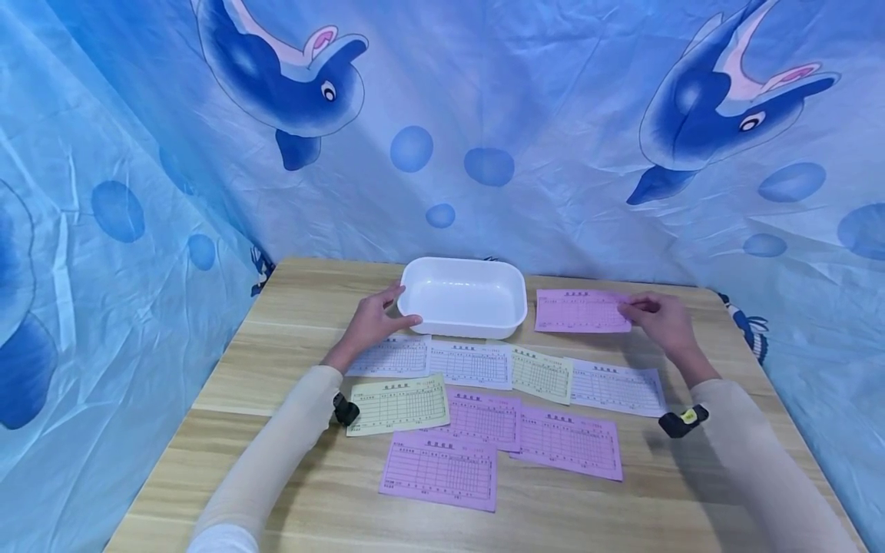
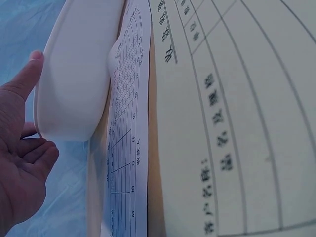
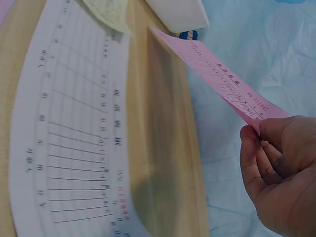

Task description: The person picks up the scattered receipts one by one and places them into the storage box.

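Pink slip (image 3: 217, 74) pinched by right hand (image 3: 279, 173), head view shows left hand (image 1: 373, 319) touching white tray (image 1: 462, 296)

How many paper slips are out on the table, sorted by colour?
Pink slips: 4, one of them pinched by the right hand
White slips: 3, such as
Yellow slips: 2, such as
Total: 9 slips, beside 1 white tray that the left hand touches.

Wooden table (image 1: 290, 476), dolphin-print blue curtain (image 1: 553, 115)
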{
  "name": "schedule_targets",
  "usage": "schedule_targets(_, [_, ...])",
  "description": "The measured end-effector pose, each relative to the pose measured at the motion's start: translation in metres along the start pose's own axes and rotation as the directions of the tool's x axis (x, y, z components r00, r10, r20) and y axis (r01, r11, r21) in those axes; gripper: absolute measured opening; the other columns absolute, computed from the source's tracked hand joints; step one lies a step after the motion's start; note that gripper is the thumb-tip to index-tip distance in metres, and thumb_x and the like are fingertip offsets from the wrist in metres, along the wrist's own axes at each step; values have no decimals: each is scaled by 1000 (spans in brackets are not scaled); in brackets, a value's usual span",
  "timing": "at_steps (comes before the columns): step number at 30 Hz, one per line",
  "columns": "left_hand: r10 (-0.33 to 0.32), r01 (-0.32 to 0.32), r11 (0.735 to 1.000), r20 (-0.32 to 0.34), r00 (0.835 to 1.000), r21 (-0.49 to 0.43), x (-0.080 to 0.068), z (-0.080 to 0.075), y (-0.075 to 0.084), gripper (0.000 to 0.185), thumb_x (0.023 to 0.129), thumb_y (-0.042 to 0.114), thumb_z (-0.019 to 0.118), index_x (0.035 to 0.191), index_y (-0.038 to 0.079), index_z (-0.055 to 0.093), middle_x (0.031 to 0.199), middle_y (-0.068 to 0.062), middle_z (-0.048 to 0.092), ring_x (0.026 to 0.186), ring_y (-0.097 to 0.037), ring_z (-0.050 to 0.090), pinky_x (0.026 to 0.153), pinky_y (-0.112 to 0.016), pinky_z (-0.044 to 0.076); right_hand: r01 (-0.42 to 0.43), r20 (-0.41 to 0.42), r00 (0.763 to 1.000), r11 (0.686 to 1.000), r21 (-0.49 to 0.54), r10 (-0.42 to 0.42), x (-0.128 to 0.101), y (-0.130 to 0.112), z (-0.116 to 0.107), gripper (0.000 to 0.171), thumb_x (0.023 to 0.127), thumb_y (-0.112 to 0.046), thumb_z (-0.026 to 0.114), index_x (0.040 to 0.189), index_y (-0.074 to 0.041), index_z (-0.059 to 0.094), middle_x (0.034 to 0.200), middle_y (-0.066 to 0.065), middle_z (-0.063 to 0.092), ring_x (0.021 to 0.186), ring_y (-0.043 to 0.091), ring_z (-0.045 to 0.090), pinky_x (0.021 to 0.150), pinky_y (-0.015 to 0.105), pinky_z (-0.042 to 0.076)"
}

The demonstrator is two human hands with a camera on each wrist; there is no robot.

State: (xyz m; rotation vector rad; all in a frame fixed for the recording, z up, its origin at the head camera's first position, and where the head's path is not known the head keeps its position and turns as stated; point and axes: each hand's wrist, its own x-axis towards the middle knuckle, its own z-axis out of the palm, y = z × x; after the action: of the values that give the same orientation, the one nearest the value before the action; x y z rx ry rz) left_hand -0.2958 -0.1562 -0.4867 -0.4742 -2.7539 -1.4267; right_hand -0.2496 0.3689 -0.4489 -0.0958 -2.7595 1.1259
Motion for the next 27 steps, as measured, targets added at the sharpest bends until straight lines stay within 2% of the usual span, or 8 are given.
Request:
schedule_targets(8, [1, -1, 1000, 1, 1000, 4, 0, 0, 0, 98, 79, 54, 85, 150, -2, 47, 164, -15, 33, 146, -38, 40, 117, -48, 40, -22, -46, 999, 998, 54, 24, 4, -15, -11, 36, 99, -23, 70, 117, 8, 69, 108, 25, 71, 73, -8, 60, 66, 14, 57])
schedule_targets(16, [12, -12, 1000, -2, 1000, -8, -1, 0, 1, 96, 80, 50, 85, 150, -3, 46, 163, -17, 35, 144, -39, 41, 115, -50, 42, -44, -40, 998, 992, 121, 49, 12, -30, -22, 40, 98, -24, 72, 122, 8, 67, 93, -3, 70, 76, -3, 63, 65, 14, 57])
schedule_targets(21, [12, -12, 1000, 0, 1000, -14, -1, 0, 1, 98, 79, 51, 86, 150, -3, 46, 163, -17, 35, 144, -38, 42, 115, -49, 42, -59, -32, 997, 986, 157, 65, 17, -42, -24, 46, 97, -31, 73, 125, 5, 67, 94, -9, 69, 79, -3, 64, 69, 14, 57])
schedule_targets(27, [3, -3, 1000, -4, 1000, -28, 0, 0, 0, 99, 78, 52, 86, 151, -2, 45, 163, -16, 34, 144, -38, 42, 115, -48, 42, -37, -12, 999, 969, 246, 41, 22, -63, -20, 46, 95, -27, 75, 125, 8, 65, 85, -19, 66, 78, -4, 65, 71, 14, 59])
